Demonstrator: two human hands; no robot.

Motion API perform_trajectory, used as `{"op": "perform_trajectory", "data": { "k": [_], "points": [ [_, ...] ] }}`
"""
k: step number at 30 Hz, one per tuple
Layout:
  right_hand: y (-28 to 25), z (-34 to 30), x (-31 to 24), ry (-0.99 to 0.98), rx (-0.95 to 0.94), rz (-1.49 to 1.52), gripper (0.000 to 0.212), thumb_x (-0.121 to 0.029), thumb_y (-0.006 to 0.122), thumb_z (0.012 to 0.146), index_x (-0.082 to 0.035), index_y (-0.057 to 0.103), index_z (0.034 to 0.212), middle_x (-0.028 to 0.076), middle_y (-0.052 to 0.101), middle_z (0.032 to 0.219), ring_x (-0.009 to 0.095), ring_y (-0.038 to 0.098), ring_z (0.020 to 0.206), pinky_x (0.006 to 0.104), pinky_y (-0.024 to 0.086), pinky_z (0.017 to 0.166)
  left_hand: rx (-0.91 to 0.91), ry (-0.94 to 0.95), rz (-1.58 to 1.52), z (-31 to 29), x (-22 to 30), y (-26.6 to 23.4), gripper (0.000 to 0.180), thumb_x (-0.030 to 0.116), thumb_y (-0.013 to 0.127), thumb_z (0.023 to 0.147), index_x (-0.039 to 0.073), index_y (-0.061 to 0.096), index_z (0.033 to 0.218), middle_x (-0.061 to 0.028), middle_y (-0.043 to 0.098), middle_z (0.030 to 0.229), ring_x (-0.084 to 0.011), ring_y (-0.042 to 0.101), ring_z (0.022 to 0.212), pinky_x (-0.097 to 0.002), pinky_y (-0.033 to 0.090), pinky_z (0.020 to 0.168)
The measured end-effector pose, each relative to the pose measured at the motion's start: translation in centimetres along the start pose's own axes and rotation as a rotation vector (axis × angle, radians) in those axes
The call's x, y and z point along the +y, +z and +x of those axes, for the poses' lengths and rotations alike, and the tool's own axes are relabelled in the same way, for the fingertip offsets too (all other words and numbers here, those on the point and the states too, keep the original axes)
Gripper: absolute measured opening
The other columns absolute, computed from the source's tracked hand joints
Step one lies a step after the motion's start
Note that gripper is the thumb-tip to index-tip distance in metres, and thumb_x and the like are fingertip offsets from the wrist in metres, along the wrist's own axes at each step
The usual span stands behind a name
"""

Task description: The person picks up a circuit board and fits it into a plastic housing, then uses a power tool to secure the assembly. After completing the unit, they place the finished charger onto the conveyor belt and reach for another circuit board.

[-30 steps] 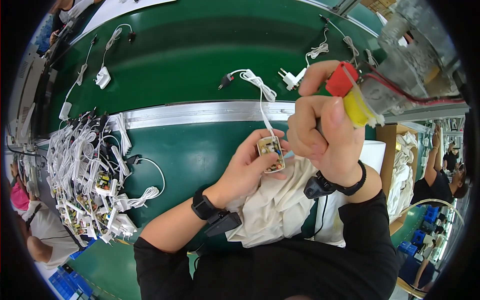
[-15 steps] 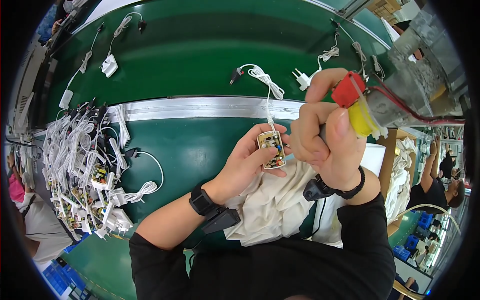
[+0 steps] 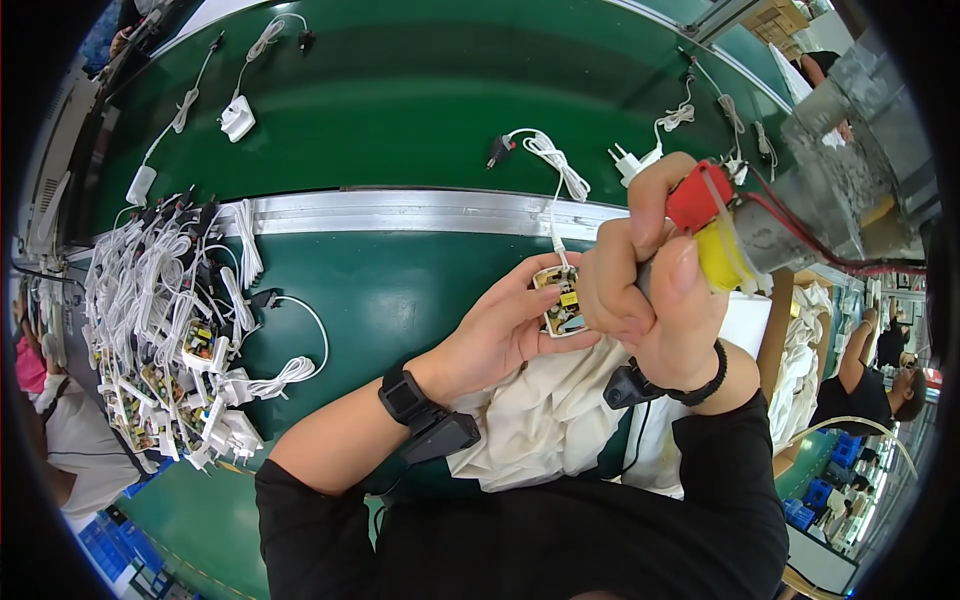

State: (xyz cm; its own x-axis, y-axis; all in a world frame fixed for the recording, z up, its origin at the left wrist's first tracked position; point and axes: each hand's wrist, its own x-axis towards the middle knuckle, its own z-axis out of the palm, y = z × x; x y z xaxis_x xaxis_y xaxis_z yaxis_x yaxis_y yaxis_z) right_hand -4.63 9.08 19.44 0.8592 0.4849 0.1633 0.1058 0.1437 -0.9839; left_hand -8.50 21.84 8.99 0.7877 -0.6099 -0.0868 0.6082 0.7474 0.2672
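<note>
My left hand (image 3: 490,325) is closed around an open white power adapter (image 3: 563,300), its circuit board showing. From the adapter a white cord (image 3: 557,165), looped and tied, runs up over the metal rail to a dark plug. My right hand (image 3: 655,275) is wrapped around a grey hand-held tool (image 3: 775,232) with a red switch block (image 3: 697,198) and a yellow band (image 3: 722,257). Its fingers overlap the adapter's right edge in view, and the tool's tip is hidden behind them. Crumpled off-white cloth (image 3: 545,415) lies below my hands.
At the left is a heaped pile of white corded adapters (image 3: 175,330), several with bare boards. Beyond the metal rail (image 3: 400,212), a green belt (image 3: 400,110) carries spaced-out adapters. A cardboard box (image 3: 783,350) of white material stands at the right. Other people sit at both sides.
The adapters on the green belt have shifted slightly right. My left hand has moved the open adapter right, closer to my right hand. The right hand keeps its grip on the tool.
</note>
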Motion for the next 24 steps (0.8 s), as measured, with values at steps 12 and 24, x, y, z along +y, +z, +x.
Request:
{"op": "perform_trajectory", "data": {
  "k": [12,24],
  "points": [
    [0.7,-0.1,-0.7,-0.029,0.009,0.147,0.046,-0.041,0.045,0.092,0.000,0.036,0.109,-0.003,0.034,0.053,0.004,0.030,0.042,0.0204,0.025,0.040,-0.031,0.520,1.325,7.3,4.6,-1.3,0.028,0.005,0.052,0.080,0.006,0.049,0.107,-0.0133,0.052,0.099,-0.0228,0.053,0.091,-0.0332,0.048,0.077],
    [0.8,0.1,-0.7,-0.015,0.070,0.225,0.035,-0.035,0.044,0.095,-0.004,0.038,0.109,-0.004,0.029,0.052,0.003,0.024,0.040,0.0196,0.020,0.038,0.362,0.541,2.389,10.0,8.0,0.3,0.043,0.010,0.061,0.069,-0.003,0.048,0.108,-0.0182,0.052,0.102,-0.0328,0.053,0.096,-0.0374,0.049,0.077]
  ]
}}
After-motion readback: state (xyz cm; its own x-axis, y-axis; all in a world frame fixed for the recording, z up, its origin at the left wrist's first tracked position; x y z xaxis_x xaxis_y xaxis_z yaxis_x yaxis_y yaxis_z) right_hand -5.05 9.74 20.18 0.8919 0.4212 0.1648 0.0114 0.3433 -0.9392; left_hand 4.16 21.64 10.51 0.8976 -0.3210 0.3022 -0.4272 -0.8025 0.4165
